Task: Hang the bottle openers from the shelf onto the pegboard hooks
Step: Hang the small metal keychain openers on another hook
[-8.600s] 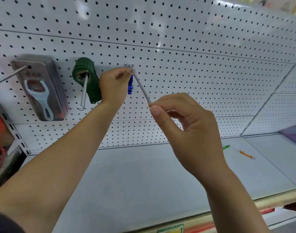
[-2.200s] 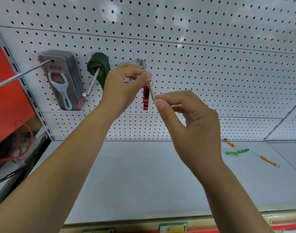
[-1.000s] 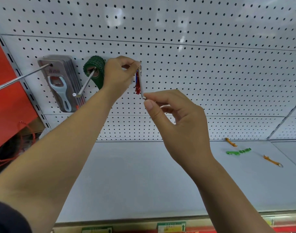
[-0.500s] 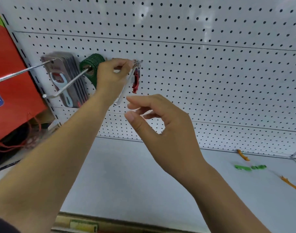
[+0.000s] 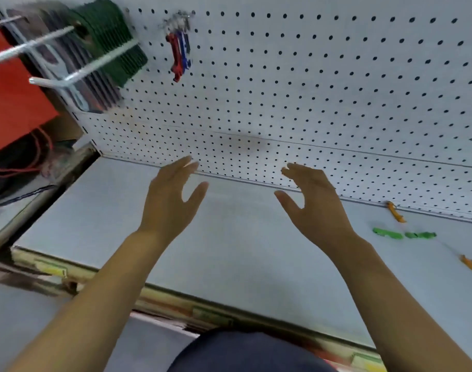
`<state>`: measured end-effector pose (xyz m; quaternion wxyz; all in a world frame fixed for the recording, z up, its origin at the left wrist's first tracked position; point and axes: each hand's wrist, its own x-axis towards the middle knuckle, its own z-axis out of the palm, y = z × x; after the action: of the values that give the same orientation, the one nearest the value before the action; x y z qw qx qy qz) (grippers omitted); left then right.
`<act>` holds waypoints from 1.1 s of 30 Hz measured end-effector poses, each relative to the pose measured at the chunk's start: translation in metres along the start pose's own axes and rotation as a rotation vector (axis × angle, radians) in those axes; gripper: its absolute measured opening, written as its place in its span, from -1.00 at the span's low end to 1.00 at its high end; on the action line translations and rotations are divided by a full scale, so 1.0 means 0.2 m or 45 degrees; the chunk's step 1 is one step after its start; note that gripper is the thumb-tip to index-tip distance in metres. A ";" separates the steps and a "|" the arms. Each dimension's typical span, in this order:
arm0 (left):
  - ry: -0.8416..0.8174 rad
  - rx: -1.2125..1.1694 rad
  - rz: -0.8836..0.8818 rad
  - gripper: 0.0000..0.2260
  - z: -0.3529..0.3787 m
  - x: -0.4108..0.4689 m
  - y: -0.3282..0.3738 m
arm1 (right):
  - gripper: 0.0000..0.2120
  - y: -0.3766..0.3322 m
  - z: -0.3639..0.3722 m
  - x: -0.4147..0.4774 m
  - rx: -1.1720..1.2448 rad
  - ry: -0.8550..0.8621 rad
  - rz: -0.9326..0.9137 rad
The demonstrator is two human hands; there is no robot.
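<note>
Found left hand (image 5: 170,202) and right hand (image 5: 312,202) raised side by side above the shelf (image 5: 229,251), fingers spread wide, holding nothing, touching nothing. Recorded red bottle opener (image 5: 175,59) and blue bottle opener (image 5: 185,53) hanging together by key rings on the pegboard (image 5: 310,89), far left, well apart from both hands. Logged green openers (image 5: 387,233) and orange openers (image 5: 395,212) lying on the shelf at right. Noted green stack (image 5: 111,36) on neighbouring hook, blurred.
</note>
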<state>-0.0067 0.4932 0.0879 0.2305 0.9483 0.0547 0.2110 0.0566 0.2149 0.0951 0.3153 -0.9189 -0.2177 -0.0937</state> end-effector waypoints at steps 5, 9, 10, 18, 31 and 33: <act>-0.205 -0.057 -0.025 -0.59 0.33 -0.20 0.25 | -0.58 0.47 -0.05 -0.23 -0.071 -0.047 0.226; -0.402 -0.149 -0.011 -0.60 0.60 -0.29 0.54 | -0.61 0.83 -0.20 -0.46 -0.122 -0.059 0.455; -0.451 -0.174 0.005 -0.60 0.66 -0.31 0.62 | -0.62 0.91 -0.24 -0.51 -0.143 -0.052 0.509; -0.788 -0.230 0.195 -0.56 1.10 -0.35 1.15 | -0.65 1.35 -0.49 -0.67 -0.183 -0.037 0.744; -0.771 -0.049 0.125 -0.57 1.53 -0.11 1.40 | -0.68 1.59 -0.49 -0.42 -0.234 -0.275 0.569; -0.775 -0.063 0.102 -0.62 1.56 -0.11 1.39 | -0.72 1.60 -0.47 -0.42 -0.236 -0.290 0.559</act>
<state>0.1084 0.1129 -0.0437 0.2507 0.9635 -0.0595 -0.0724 0.1263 -0.0982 -0.0302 0.2160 -0.9737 -0.0378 0.0615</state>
